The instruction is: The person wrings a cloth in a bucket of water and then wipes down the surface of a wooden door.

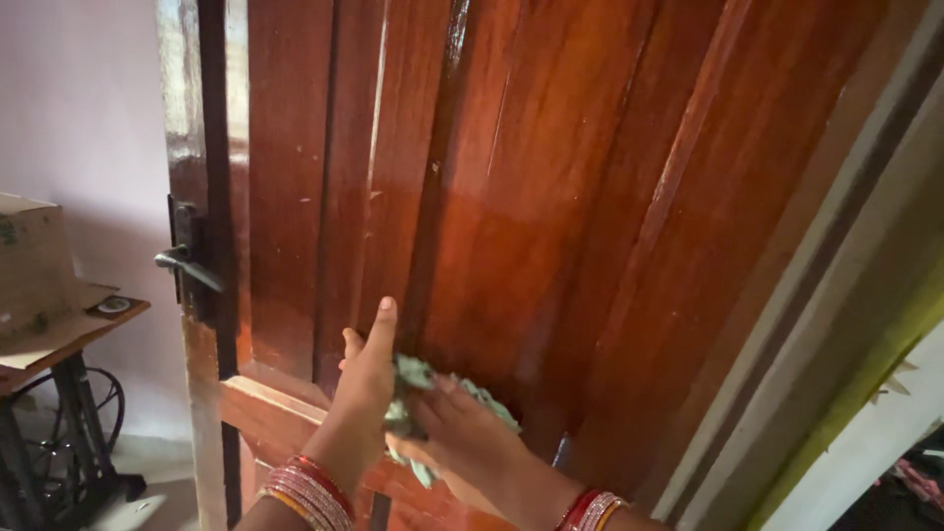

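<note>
Two hands: both meet low on the door, bangles on each wrist.
Left hand [366, 379]: reaches up from the bottom edge, palm toward the wood, index finger pointing straight up, other fingers resting against the cloth's left side; spread, not clenched.
Right hand [467, 423]: comes in from the lower right, fingers laid flat over the cloth, pressing it to the door; whether they curl round it I cannot tell.
Cloth [411, 372]: pale green, crumpled, held between the two hands against the door just above the lower rail; its long axis runs from upper left down to the right, one end hanging below the hands.
Door [551, 177]: glossy red-brown wood, panels and grooves running upright, tilted in the view; it stands open, its edge at the left.
Handle [185, 264]: dark lever on the door's edge, pointing right, well above the hands.
Table [59, 339]: wooden top on a dark iron stand, left of the door, by the wall.
Box [29, 265]: cardboard, sits on the table; contents hidden.
</note>
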